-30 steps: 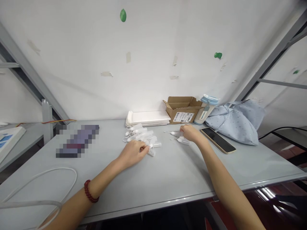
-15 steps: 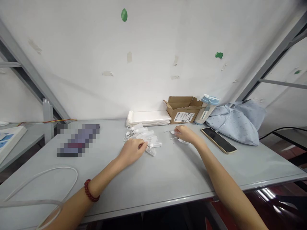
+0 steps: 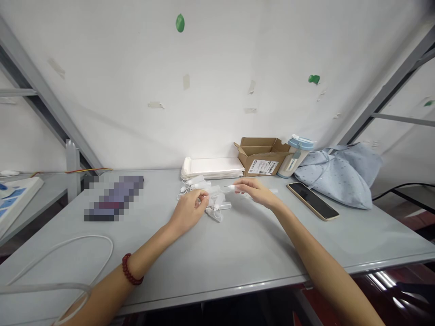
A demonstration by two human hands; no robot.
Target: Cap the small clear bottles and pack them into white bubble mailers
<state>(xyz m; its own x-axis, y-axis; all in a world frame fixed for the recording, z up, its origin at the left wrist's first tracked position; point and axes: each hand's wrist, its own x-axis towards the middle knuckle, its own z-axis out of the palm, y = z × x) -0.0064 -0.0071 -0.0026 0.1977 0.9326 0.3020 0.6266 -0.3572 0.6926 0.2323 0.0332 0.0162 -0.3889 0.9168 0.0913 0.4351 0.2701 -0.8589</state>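
My right hand (image 3: 255,190) is closed around a small white-capped bottle (image 3: 232,187) with a thin needle-like tip pointing left. The bottle's body is mostly hidden in the fingers, a little above the table. My left hand (image 3: 189,209) is curled, thumb against index finger, at the front left of a pile of small translucent bottles (image 3: 217,199) with white caps and thin loops. What its fingers hold, if anything, is hidden. Another clear bottle (image 3: 273,191) lies behind my right hand, partly covered.
Behind the pile lie stacked white trays or boxes (image 3: 214,166), then an open cardboard box (image 3: 263,163) and a blue-lidded cup (image 3: 295,156). A phone (image 3: 312,200) and a blue cloth bag (image 3: 340,176) are at right. A white cable (image 3: 68,240) loops at front left.
My right hand has moved left toward the pile, lifting the white-capped bottle from the table. My left hand has shifted slightly up, its fingertips raised over the pile's edge.
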